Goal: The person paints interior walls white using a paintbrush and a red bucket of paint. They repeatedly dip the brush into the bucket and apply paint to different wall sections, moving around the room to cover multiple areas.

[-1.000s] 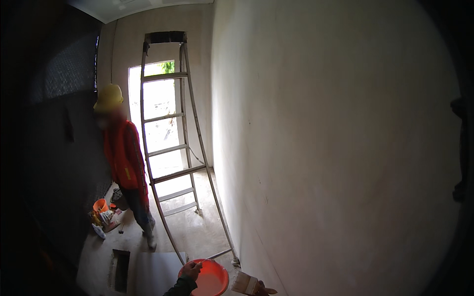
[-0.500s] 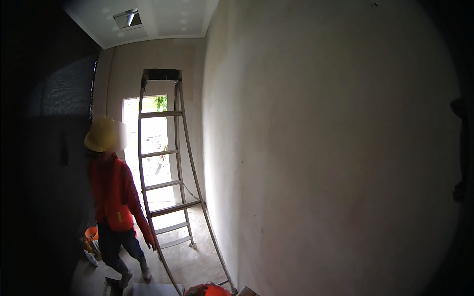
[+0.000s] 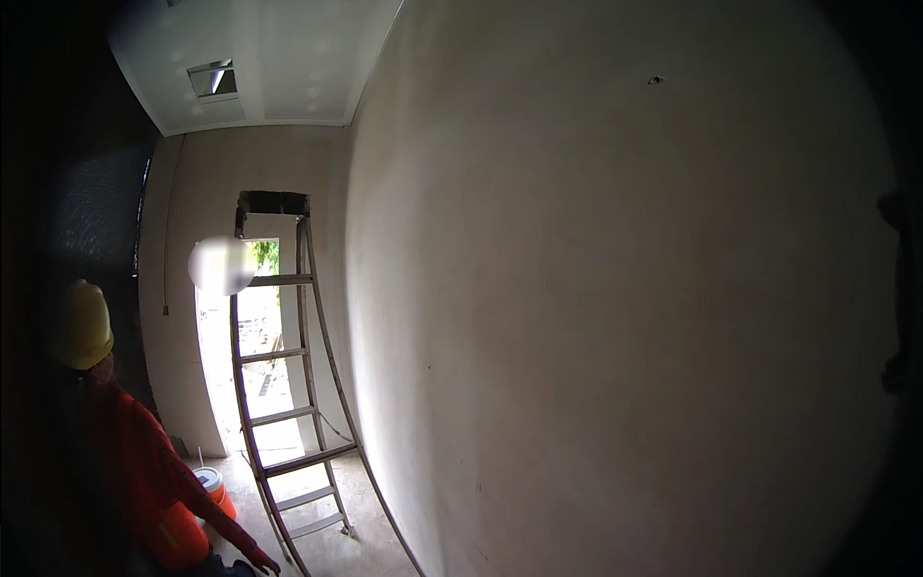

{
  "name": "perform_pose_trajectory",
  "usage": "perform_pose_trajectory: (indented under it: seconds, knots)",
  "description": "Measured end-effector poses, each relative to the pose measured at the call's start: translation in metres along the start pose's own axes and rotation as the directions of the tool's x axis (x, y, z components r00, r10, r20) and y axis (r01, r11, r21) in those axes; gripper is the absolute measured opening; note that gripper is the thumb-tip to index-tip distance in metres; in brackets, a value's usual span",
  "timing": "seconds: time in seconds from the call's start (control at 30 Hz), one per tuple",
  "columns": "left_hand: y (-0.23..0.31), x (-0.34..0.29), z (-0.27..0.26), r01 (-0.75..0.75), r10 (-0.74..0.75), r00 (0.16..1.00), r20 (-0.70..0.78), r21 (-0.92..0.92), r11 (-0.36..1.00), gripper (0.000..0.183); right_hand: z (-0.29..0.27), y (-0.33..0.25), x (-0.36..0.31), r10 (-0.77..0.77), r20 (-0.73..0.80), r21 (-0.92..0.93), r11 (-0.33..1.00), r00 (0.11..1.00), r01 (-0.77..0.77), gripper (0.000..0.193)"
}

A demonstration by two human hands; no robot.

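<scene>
Neither of my hands is in view, and my forearms do not show. Left of the middle stands a metal stepladder (image 3: 306, 462) with its legs spread and a dark top cap. Another person in a yellow hard hat (image 3: 85, 325) and a red long-sleeved top (image 3: 144, 452) is at the lower left, beside the ladder. That person's hand (image 3: 261, 561) hangs low near the ladder's foot; whether it touches the rail I cannot tell.
A plain plastered wall (image 3: 615, 317) fills the right side, with a small hole (image 3: 656, 81) high up. Behind the ladder is a bright doorway (image 3: 264, 385). An orange bucket (image 3: 225, 502) stands on the concrete floor (image 3: 370, 524). The pale ceiling (image 3: 288, 58) has a square opening (image 3: 212, 81).
My view has swung up and to the right, so ladder and doorway sit lower and further left. The other person has shifted to the left edge. A red-orange shape at the lower edge is gone.
</scene>
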State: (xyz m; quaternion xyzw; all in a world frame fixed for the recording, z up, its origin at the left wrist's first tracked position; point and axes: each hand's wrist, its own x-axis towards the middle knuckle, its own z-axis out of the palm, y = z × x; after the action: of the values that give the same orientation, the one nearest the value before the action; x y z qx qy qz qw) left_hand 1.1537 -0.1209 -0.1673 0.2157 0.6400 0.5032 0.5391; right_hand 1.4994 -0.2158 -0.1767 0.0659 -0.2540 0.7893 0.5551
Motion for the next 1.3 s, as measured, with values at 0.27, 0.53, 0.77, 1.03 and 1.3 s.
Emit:
perform_pose_trajectory:
  seconds: [0.27,0.53,0.77,1.03,1.3]
  knots:
    - [-0.004,0.018,0.012,0.027,-0.027,0.999,0.027,0.003,1.000,0.026,0.016,-0.007,-0.002,0.000,-0.134,0.008,1.000,0.991,0.001,0.068]
    - [-0.017,0.069,0.030,0.095,-0.095,0.995,0.034,-0.023,0.995,0.026,0.027,-0.016,0.014,-0.042,-0.174,-0.053,0.998,0.984,0.034,0.062]
    - [-0.055,0.069,0.030,0.157,-0.158,0.987,0.003,-0.135,0.978,0.033,0.026,-0.013,0.017,-0.023,-0.136,-0.058,0.998,0.990,0.015,0.069]
    - [-0.054,0.060,0.015,0.090,-0.100,0.994,-0.055,-0.163,0.983,0.032,0.016,0.017,0.023,0.012,-0.329,-0.035,0.999,0.944,-0.025,0.043]
    - [-0.081,0.061,-0.015,0.017,-0.047,0.994,-0.096,-0.296,0.955,0.036,0.008,0.039,0.051,0.109,-0.460,-0.147,0.969,0.881,-0.197,0.030]
